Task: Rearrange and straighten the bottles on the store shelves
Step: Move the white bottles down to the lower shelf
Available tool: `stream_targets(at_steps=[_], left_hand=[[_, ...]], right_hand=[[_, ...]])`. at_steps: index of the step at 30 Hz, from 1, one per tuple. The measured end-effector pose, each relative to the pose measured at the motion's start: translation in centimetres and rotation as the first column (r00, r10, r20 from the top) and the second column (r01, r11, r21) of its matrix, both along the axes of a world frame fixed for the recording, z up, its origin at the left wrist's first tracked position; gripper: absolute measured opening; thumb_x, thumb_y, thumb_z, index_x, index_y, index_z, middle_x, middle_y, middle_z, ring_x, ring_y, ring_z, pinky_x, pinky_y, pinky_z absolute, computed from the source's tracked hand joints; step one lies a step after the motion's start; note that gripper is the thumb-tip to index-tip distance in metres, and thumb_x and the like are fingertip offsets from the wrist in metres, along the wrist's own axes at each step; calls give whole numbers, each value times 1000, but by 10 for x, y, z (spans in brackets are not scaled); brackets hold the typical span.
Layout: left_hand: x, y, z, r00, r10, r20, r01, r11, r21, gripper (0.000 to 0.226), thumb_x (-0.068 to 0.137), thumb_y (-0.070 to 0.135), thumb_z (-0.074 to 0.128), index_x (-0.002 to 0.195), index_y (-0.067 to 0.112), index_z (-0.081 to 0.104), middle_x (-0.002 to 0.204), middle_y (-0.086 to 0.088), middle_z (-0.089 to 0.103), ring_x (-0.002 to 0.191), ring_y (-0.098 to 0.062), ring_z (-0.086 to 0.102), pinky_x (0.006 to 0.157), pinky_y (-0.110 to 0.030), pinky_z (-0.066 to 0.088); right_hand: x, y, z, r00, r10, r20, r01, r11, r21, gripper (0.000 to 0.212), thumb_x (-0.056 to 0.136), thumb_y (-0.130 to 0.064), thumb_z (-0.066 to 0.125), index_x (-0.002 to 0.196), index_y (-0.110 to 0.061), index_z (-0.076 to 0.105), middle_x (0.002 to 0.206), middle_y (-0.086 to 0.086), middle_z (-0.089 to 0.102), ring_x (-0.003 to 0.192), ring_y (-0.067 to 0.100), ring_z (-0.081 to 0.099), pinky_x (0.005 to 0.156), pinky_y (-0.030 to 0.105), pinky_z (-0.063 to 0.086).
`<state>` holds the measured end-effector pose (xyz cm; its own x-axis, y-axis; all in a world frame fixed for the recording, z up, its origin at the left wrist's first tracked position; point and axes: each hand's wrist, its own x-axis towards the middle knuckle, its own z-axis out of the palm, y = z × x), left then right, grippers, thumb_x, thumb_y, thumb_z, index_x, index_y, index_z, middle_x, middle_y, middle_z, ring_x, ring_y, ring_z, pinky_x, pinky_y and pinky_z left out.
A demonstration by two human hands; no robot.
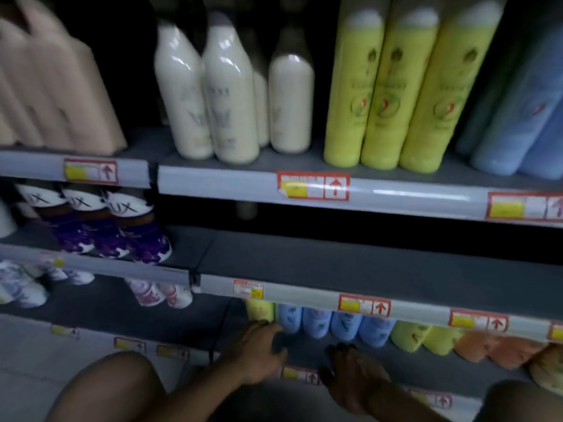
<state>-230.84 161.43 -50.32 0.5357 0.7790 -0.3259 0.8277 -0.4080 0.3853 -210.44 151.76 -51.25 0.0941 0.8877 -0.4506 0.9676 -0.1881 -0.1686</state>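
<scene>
I see grey metal store shelving (365,263) in stacked tiers, split by a dark vertical joint (154,175) left of centre. Each tier carries a pale grey plastic front rail (213,185). Red-bordered price labels with yellow blocks and red arrows (313,186) are fixed along the rails. Lighting is dim; the shelf recesses (396,233) are near black. A light floor (27,376) shows at lower left.

We see cream bottles (231,95) upright beside tall yellow-green bottles (393,86) on the top shelf (213,182); small blue bottles (332,321) line the bottom shelf (411,360).
</scene>
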Motion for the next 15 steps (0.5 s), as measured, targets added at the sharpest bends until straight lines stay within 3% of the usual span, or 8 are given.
stream_targets(at_steps=[3, 5, 7, 10, 12, 15], left_hand=[[-6, -2, 21, 995, 58, 85, -63, 996, 59, 30, 99, 41, 57, 125, 27, 61, 134, 5, 63, 129, -16, 56, 92, -26, 44], [-9, -4, 36, 988, 86, 126, -95, 993, 68, 29, 100, 35, 57, 124, 20, 64, 130, -1, 66, 124, -19, 59, 90, -26, 46], [-16, -7, 56, 979, 116, 168, -133, 987, 90, 33, 99, 32, 60, 128, 18, 66, 132, -2, 67, 123, -20, 61, 96, -30, 49], [-31, -7, 80, 951, 162, 262, -208, 965, 158, 39, 87, 37, 58, 123, 25, 70, 128, 4, 71, 119, -16, 64, 98, -30, 51], [-43, -5, 94, 917, 198, 347, -272, 945, 180, 40, 79, 43, 55, 114, 31, 70, 119, 12, 73, 113, -11, 67, 96, -29, 52], [-58, 1, 119, 842, 226, 489, -357, 914, 192, 29, 78, 44, 60, 105, 39, 69, 103, 21, 73, 99, 2, 68, 94, -29, 55]], right_hand=[[-8, 5, 23, 999, 36, -9, -35, 995, 94, 106, 73, -75, 9, 164, -24, 27, 166, 3, 37, 150, 21, 39, 120, 32, 32], [-16, 8, 43, 999, 42, -22, -39, 992, 122, 94, 86, -74, 16, 166, -25, 21, 168, 2, 33, 153, 19, 35, 121, 29, 27], [-23, 15, 61, 997, 63, -48, -55, 986, 155, 72, 106, -56, 35, 167, -23, 17, 171, 3, 26, 156, 19, 28, 122, 28, 21], [-34, 24, 88, 995, 68, -78, -46, 964, 262, 62, 104, -52, 48, 160, -28, 34, 158, 2, 44, 147, 22, 40, 117, 32, 35], [-42, 25, 105, 991, 90, -97, -53, 941, 333, 58, 101, -52, 51, 155, -34, 40, 155, -3, 46, 143, 19, 45, 114, 30, 38], [-56, 25, 131, 980, 95, -176, -3, 887, 463, 68, 86, -65, 44, 148, -35, 48, 151, -5, 53, 137, 18, 53, 107, 27, 43]])
